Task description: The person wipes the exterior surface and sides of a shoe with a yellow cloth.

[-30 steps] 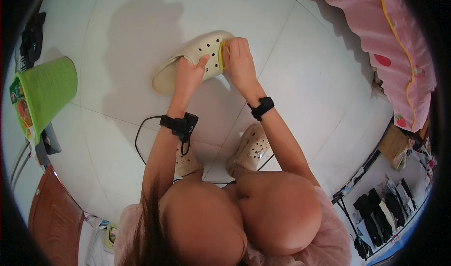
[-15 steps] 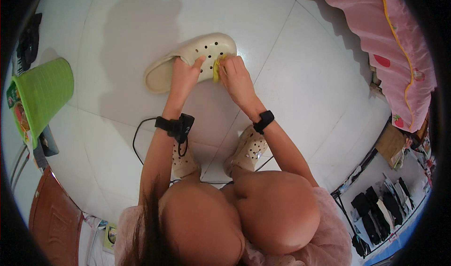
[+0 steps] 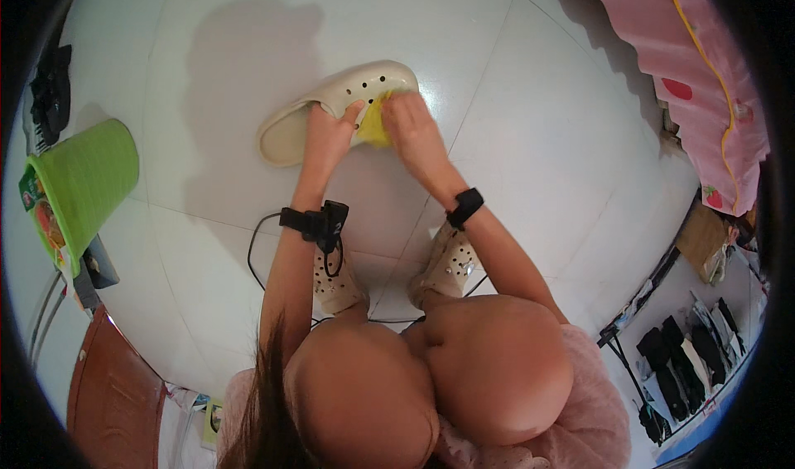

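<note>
In the head view, the only one, the left hand (image 3: 329, 134) is hooked into the mouth of the beige clog (image 3: 341, 84), thumb laid on the upper, seeming to pinch its wall, though the inner fingers are hidden. The right hand (image 3: 411, 134) has its fingers bunched on a yellow cloth (image 3: 374, 124), pressed against the near side of the perforated front; hand and cloth are slightly blurred. The step looks like rubbing the upper. To do it well, the left hand should brace the clog firmly from inside, so that it neither rolls nor slides, and keep its thumb off the rubbed patch; the right should hold the cloth flat, press evenly and follow the curve around each hole without snagging an edge. The clog is over the floor (image 3: 530, 138), beyond the person's feet (image 3: 447, 266); whether its sole touches down is unclear. Its toe points right and somewhat away from the person, its heel left and nearer, so the long axis runs in a shallow slant, opening upward.
</note>
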A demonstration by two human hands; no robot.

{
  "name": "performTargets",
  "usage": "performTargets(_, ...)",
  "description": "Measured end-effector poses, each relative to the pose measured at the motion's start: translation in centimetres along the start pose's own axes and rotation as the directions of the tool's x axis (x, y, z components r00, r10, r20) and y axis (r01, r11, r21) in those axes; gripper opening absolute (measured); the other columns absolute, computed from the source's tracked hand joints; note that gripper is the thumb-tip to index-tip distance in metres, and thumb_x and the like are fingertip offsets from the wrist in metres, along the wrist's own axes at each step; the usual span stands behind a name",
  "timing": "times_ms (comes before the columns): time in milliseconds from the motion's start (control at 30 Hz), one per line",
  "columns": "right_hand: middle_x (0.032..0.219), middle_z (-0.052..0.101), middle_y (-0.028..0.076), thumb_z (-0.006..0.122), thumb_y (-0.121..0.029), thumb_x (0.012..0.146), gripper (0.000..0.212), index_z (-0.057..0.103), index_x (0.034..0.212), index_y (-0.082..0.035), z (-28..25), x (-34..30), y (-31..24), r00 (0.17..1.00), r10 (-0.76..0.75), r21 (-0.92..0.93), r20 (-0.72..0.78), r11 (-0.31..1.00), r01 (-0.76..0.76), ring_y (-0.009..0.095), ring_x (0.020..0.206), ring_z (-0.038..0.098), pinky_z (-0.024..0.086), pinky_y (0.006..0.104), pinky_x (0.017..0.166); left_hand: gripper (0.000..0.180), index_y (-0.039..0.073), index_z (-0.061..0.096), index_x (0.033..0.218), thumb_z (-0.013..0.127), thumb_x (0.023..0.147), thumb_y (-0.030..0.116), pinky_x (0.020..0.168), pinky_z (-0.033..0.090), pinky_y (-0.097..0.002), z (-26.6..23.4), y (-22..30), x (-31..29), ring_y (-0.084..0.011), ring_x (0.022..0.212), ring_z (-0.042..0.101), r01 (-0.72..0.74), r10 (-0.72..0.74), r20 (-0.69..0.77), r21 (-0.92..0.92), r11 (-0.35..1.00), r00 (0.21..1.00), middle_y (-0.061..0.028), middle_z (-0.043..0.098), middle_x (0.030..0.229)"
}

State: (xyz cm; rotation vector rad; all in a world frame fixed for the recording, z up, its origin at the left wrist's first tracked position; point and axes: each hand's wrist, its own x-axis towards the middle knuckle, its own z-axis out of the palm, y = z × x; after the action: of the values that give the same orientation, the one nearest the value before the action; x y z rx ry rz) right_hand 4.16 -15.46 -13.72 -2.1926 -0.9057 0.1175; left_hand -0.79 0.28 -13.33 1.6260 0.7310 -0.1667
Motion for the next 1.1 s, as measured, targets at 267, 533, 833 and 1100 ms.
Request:
performTargets(267, 0.098, 0.056, 0.017, 0.062, 0.0, 0.085, 0.016, 0.055, 0.099, 0.002, 0.3, 4.0, -0.1, 0.997, -0.033, -0.02, -0.073, 0.999, 0.031, 0.036, 0.094, 0.055, 0.049, 0.042, 0.079, 0.025, -0.003, 0.064, 0.107, 0.066, 0.088, 0.012, 0.079, 0.05, -0.0346, -0.1, -0.2, 0.4, -0.0211, 0.087, 0.065, -0.029, 0.028, 0.014, 0.043, 0.999, 0.999, -0.0112, 0.07, 0.099)
performTargets(533, 0.105, 0.057, 0.016, 0.061, 0.0, 0.08, 0.024, 0.056, 0.103, 0.003, 0.9, 0.0, -1.2, 1.0, -0.002, 0.024, -0.012, 1.0, 0.002, 0.033, 0.099, 0.056, 0.05, 0.0387, 0.084, 0.023, -0.003, 0.065, 0.106, 0.064, 0.086, 0.008, 0.079, 0.05, -0.034, -0.1, -0.4, 0.0, -0.0199, 0.086, 0.065, -0.012, 0.013, 0.008, -0.073, 0.997, 1.0, -0.0092, 0.07, 0.096)
performTargets(833, 0.099, 0.056, 0.017, 0.06, -0.002, 0.086, 0.015, 0.056, 0.1, 0.003, 1.1, 1.8, -1.0, 0.991, 0.076, 0.009, -0.112, 0.997, -0.075, 0.034, 0.095, 0.056, 0.051, 0.0394, 0.079, 0.029, 0.0, 0.064, 0.112, 0.066, 0.084, 0.007, 0.085, 0.048, -0.0311, -0.1, -0.4, 0.2, -0.018, 0.096, 0.063, 0.142, -0.139, 0.031, -0.181, 0.973, 0.99, -0.0069, 0.068, 0.106)
performTargets(1100, 0.097, 0.057, 0.017, 0.061, -0.001, 0.086, 0.013, 0.056, 0.098, 0.003, 0.8, 1.3, -0.7, 0.996, 0.006, 0.076, -0.086, 0.997, 0.0, 0.035, 0.092, 0.056, 0.05, 0.0413, 0.078, 0.034, -0.004, 0.062, 0.112, 0.068, 0.079, 0.006, 0.083, 0.049, -0.0324, 0.3, -0.6, 0.1, -0.0207, 0.096, 0.063, 0.137, -0.159, -0.052, -0.294, 0.946, 0.986, -0.0102, 0.067, 0.105)
